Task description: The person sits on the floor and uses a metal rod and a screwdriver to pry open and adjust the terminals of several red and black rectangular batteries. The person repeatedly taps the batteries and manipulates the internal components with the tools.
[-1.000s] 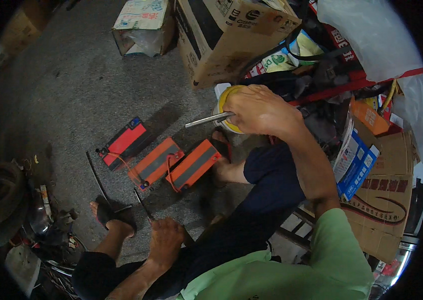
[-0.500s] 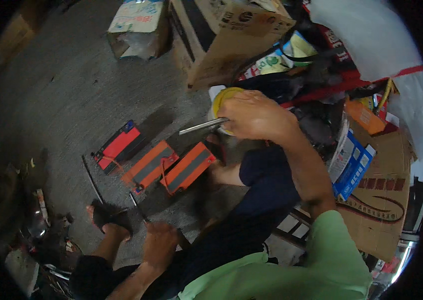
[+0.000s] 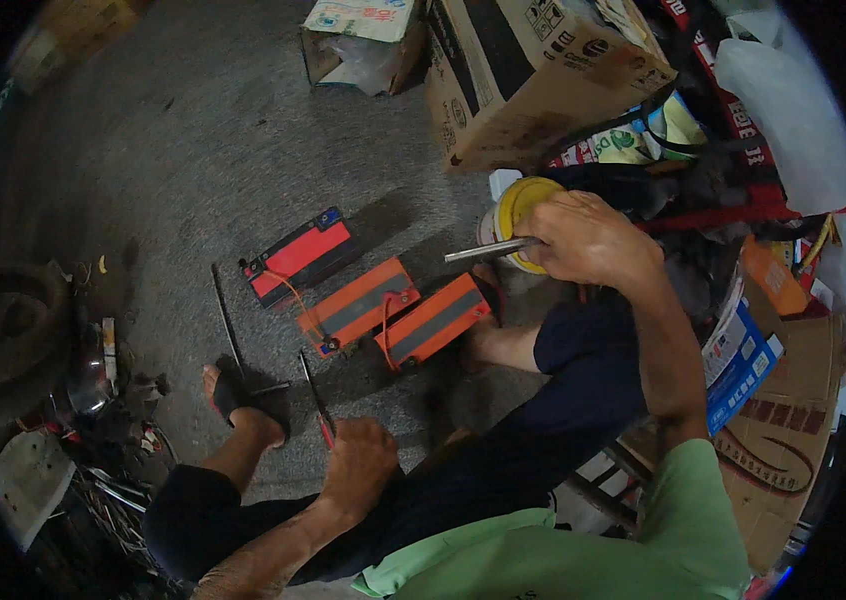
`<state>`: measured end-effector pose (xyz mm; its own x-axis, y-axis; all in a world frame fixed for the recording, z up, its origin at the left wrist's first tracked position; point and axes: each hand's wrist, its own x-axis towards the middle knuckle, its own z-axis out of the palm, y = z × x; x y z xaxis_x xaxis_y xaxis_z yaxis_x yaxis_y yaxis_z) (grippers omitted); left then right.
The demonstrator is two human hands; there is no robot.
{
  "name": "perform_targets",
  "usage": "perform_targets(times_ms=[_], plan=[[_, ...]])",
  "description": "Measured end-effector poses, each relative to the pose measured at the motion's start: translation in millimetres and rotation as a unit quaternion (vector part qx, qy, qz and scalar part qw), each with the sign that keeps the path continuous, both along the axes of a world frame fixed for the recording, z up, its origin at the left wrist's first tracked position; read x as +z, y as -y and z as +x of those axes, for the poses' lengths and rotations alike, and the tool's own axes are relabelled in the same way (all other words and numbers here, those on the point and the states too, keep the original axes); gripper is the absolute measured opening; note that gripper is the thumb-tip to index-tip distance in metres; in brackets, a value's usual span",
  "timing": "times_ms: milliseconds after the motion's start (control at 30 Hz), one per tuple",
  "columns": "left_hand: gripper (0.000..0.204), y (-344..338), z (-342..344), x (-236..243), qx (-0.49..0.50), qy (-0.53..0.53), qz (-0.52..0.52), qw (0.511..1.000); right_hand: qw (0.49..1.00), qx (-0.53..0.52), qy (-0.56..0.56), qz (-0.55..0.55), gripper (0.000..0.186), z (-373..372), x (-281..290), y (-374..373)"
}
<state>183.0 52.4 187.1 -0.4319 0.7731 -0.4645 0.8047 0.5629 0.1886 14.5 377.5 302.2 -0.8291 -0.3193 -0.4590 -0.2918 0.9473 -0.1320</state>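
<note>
My right hand (image 3: 578, 230) is closed on a silver metal rod (image 3: 478, 253) at a yellow-topped round tub (image 3: 513, 205). My left hand (image 3: 361, 455), low near my leg, grips a slim metal tool (image 3: 311, 385) with a red handle, pointed toward the batteries. On the floor between my feet lie a red-and-black battery (image 3: 301, 260) and two orange-and-grey batteries (image 3: 358, 310) (image 3: 433, 325), with cables on their terminals. A thin dark bar (image 3: 226, 320) lies left of them, near my sandalled foot.
Cardboard boxes (image 3: 533, 90) (image 3: 358, 45) stand at the back. A jumbled pile with a red frame, white plastic sheeting (image 3: 778, 120) and flattened cardboard (image 3: 773, 430) fills the right. A tyre (image 3: 8, 340) and metal scrap lie at the left.
The whole view has shifted, so the scene sits further right. Both hands keep their grips; my right hand has moved very little relative to the tub.
</note>
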Motion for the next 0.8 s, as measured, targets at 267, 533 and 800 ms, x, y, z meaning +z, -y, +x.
perform_targets(times_ms=[267, 533, 800], plan=[[0.021, -2, 4, 1, -0.006, -0.014, -0.01, 1.0, 1.0, -0.016, 0.018, 0.012, 0.024, -1, -1, 8], [0.02, 2, 6, -4, -0.021, -0.041, -0.013, 0.999, 1.0, 0.002, -0.006, -0.004, 0.025, 0, -9, 9], [0.019, 4, 5, -3, -0.016, -0.043, -0.007, 0.999, 1.0, 0.0, -0.004, 0.002, 0.025, 0, -7, 16]])
